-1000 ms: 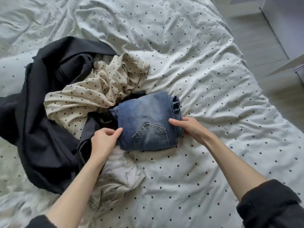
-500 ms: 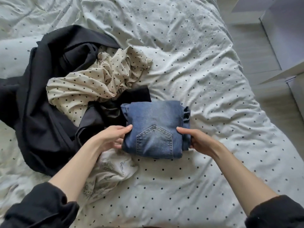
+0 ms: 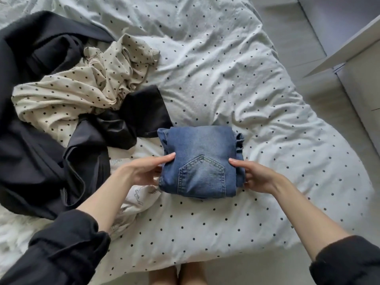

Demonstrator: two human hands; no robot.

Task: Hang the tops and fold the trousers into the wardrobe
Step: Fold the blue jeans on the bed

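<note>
Head view shows my left hand (image 3: 141, 171) and right hand (image 3: 254, 175) gripping opposite sides of the folded jeans (image 3: 198, 161) above the bed (image 3: 226, 83); I judge uneven side pressure could let the layers slip and unfold.

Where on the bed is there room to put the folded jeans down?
Bare dotted duvet lies beyond and to the right of the folded jeans, out to the bed's right edge, and also in front of them, between the two forearms. The left side is crowded: a black garment, a cream dotted top and a white printed piece are piled there.
</note>
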